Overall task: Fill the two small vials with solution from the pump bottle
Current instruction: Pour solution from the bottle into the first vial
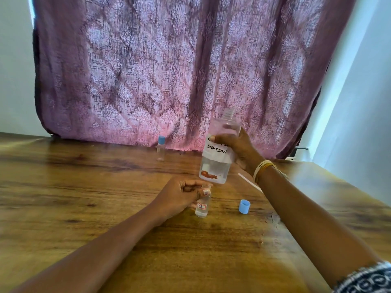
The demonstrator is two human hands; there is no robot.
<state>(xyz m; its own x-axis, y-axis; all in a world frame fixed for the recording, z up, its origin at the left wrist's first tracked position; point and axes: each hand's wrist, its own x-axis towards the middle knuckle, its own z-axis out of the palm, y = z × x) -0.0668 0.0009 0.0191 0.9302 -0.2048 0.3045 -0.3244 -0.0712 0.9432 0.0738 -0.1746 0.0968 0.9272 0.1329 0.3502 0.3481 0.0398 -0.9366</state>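
Observation:
My right hand [239,148] grips a clear bottle [218,153] with a white label reading "SOLUTION". The bottle is lifted off the table, roughly upright, its threaded neck bare with no pump on it. My left hand [179,195] holds a small uncapped vial [203,205] with a red-edged label, standing on the wooden table [84,187] just below the bottle's base. Clear liquid fills the lower part of this vial. A second small vial [160,149] with a blue cap stands at the back near the curtain.
A loose blue cap [244,206] lies on the table right of the held vial. A thin white tube [249,182] lies behind my right wrist. A purple patterned curtain [169,70] hangs behind the table. The table's right edge runs close to a pale wall.

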